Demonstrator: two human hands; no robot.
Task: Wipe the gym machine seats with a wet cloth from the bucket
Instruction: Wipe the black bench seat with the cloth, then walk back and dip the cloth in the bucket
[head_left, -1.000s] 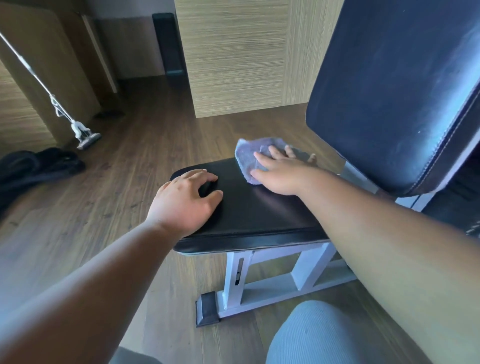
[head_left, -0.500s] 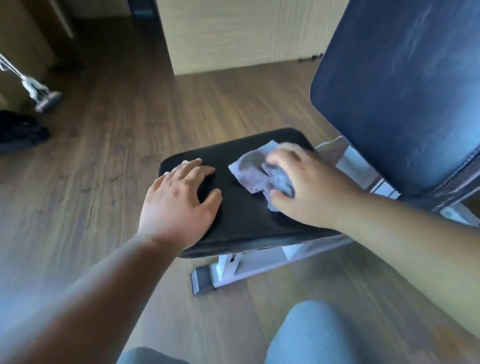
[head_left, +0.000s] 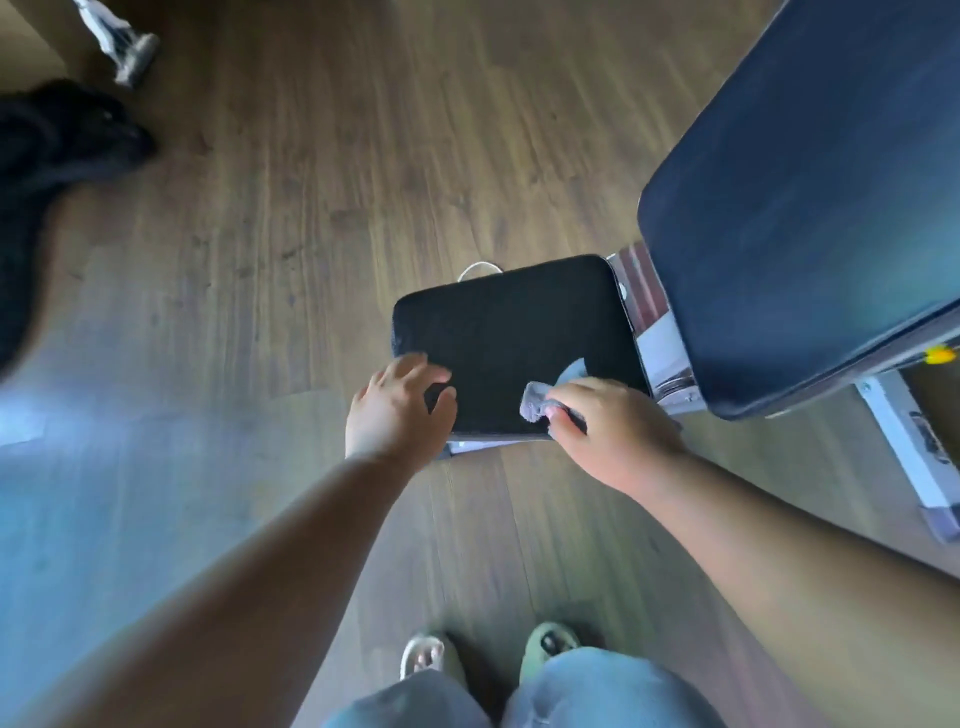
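Observation:
A black padded gym seat (head_left: 511, 332) lies low in the middle of the view, seen from above. My right hand (head_left: 613, 431) grips a bunched grey cloth (head_left: 540, 397) at the seat's near right edge. My left hand (head_left: 397, 410) rests on the seat's near left corner with its fingers loosely spread. The dark angled backrest (head_left: 810, 208) rises at the right. No bucket is in view.
The bench's white metal frame (head_left: 904, 441) runs out to the right over the wood floor (head_left: 322, 171). A black bundle (head_left: 57, 140) lies on the floor at far left, with a mop head (head_left: 130, 52) beyond it. My feet (head_left: 488, 654) stand just short of the seat.
The view has risen and tilted down, as if I stood up. My right hand has dragged the cloth from the seat's far side to its near right edge and bunched it. My left hand stays at the near left corner.

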